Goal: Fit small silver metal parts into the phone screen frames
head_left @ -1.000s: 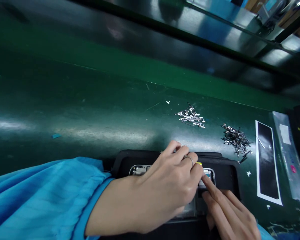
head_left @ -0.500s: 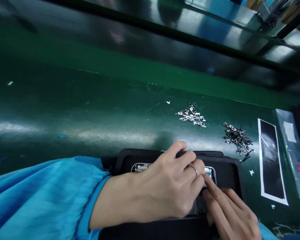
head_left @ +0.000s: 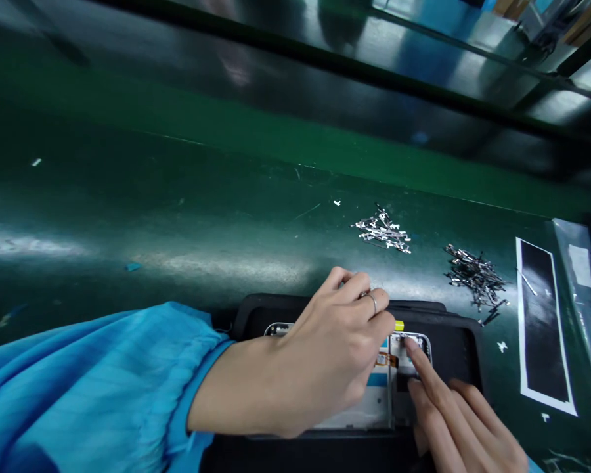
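Observation:
A black fixture tray [head_left: 453, 335] lies at the near edge of the green bench and holds an opened phone frame [head_left: 374, 407] with white and blue inner parts. My left hand [head_left: 325, 361], with a ring on one finger and a blue sleeve behind it, rests across the frame with its fingers curled over the top edge, next to a small yellow part [head_left: 399, 325]. My right hand [head_left: 458, 420] comes in from the lower right, its index finger stretched out and pressing on the frame's upper right corner, the other fingers curled.
Two small heaps of shiny metal clips lie beyond the tray, one heap [head_left: 384, 233] ahead and a darker one [head_left: 475, 279] to its right. A black strip with a white border [head_left: 542, 335] and a clear plastic bag [head_left: 588, 289] lie at the far right. A dark rail runs along the back.
My left hand has drawn back slightly to the left, uncovering more of the phone frame's white and blue inside and an orange flex. My right index finger stays on the upper right corner.

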A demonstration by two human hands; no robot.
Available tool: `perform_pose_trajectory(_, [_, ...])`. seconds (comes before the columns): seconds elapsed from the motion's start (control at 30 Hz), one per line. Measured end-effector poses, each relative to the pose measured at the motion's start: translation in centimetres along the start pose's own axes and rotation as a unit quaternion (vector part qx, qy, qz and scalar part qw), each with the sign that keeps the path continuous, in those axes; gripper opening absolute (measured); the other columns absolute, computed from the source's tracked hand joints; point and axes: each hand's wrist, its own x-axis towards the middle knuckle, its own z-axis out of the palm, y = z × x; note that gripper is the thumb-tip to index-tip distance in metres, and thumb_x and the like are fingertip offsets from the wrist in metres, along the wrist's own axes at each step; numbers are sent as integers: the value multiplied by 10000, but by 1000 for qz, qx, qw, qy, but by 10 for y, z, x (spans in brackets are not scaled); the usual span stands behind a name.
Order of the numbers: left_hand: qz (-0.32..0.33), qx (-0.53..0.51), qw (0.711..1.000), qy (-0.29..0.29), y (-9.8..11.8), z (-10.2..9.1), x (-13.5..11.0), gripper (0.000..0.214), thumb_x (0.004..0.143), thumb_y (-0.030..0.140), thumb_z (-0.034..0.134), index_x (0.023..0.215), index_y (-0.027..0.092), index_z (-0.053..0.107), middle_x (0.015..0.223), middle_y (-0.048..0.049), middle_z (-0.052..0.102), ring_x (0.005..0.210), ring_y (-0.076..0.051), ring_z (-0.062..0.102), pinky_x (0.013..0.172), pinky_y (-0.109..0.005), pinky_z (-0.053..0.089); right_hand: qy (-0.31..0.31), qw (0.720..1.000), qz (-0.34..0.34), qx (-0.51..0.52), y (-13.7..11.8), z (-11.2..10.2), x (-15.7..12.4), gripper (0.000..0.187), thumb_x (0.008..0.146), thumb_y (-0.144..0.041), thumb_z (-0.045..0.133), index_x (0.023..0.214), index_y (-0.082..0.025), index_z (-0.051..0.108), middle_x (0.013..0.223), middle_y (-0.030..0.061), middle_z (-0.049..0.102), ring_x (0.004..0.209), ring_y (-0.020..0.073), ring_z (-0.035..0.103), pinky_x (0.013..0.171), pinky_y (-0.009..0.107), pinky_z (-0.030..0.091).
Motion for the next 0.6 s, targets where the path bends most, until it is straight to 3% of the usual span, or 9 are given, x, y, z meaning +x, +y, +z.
perform_pose_trajectory(0.2, [-19,-17,1000,-11,0,-1,0,171,756,73,410,602,123,464,678,-41,447,658,-156,307,641,-306,267,-7,1000,-4,-16,-1,2,0,306,838,-16,296,696,-75,560,995,183,579,601,130,612,627,285,411])
perform_pose_trajectory(0.43, [7,3,1000,-2,-1,0,-1,167,758,77,407,613,122,478,693,-48,451,653,-156,314,628,-303,266,-11,1000,-5,-18,-2,0,3,338,830,9,246,721,-82,553,1011,184,573,677,148,624,625,281,402])
perform_pose_trajectory(0.6, [24,0,999,-34,-5,-9,-7,166,764,53,382,674,122,504,722,-53,455,691,-165,342,698,-313,289,30,999,12,11,0,6,2,390,812,37,191,676,-96,532,994,177,595,563,113,587,594,277,397])
